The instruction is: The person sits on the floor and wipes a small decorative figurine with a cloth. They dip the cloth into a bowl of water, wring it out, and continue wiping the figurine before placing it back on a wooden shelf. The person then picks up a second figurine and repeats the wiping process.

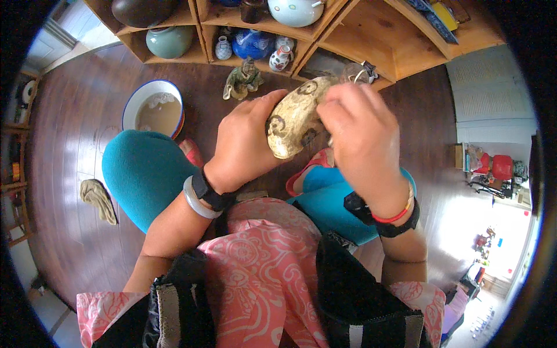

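Observation:
A cream-and-brown mottled ornament (289, 122) with dark curled markings is held up over the floor between my knees. My left hand (246, 137) grips its left side, the thumb along its upper edge. At its right end is my right hand (363, 117), blurred, with the fingers bent inward. Those fingers hide that end, and I cannot tell whether they grip the ornament or some small item. Just beyond the ornament, a green-and-tan seated figurine (244, 79) rests on the floor in front of the shelves.
A blue-rimmed white basin (150, 106) of cloudy, sudsy water stands at left. A crumpled tan cloth (98, 198) lies on the wooden floor (69, 143) beside my left knee. Ahead, a wooden shelf unit (311, 45) holds several vases, including a blue vase (252, 45) and a celadon jar (169, 42).

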A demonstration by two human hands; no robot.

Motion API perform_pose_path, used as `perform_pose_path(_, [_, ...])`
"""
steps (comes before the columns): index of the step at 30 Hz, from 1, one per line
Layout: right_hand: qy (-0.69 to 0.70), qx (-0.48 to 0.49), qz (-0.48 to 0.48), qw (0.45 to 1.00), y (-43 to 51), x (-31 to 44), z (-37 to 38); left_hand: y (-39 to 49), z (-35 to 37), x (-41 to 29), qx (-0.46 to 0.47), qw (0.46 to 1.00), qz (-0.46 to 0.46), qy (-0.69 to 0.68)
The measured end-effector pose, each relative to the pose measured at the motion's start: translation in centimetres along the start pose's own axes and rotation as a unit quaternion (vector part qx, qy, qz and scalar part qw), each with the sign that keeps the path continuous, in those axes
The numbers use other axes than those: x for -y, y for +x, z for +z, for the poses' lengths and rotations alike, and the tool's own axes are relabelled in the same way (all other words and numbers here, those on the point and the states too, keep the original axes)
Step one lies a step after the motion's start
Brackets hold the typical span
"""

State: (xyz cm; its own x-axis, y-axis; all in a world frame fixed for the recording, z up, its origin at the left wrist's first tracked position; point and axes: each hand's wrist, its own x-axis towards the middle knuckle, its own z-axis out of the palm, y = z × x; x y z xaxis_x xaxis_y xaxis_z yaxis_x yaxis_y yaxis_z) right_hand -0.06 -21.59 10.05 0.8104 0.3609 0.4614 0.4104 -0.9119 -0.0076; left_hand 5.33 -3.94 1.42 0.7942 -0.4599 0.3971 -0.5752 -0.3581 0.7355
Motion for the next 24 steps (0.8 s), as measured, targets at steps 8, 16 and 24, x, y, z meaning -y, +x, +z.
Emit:
perform_pose_path(8, [-0.028, -0.076, 0.044, 0.996, 0.1, -1.6, -0.8, 0.0, -0.6, -0.3, 0.046, 0.998, -0.033, -0.026])
perform_pose_path(16, [-0.044, -0.291, 0.065, 0.953, 1.3, -0.5, -1.7, -0.1, 0.3, -0.6, -0.027, 0.997, 0.02, -0.066])
perform_pose_path(24, [-0.048, -0.076, 0.135, 0.987, 0.8, 2.5, -0.6, -0.5, 0.9, 0.4, -0.043, 0.994, 0.008, -0.096])
